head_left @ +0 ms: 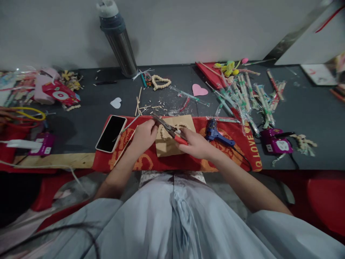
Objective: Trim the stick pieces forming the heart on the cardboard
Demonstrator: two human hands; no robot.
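Observation:
My right hand [194,144] is closed around the red handles of a pair of pliers [169,128], whose dark jaws point up and to the left. Beside the jaw tips, my left hand [145,134] has its fingers pinched together; what lies between them is too small to make out. Under the pliers is a square of brown cardboard [168,148] with a heart-like outline of small pale pieces [183,125] on it, partly hidden by the tool and fingers. The cardboard rests on a red patterned cloth [145,160]. A thin wooden stick [125,146] lies near my left wrist.
A phone [111,133] lies left on the cloth, a blue glue gun [219,136] right. Behind are stick offcuts [138,100], a pale heart frame [161,82], a pink paper heart [199,90] and wrapped sticks [244,93]. A tall bottle [121,46] stands by the wall.

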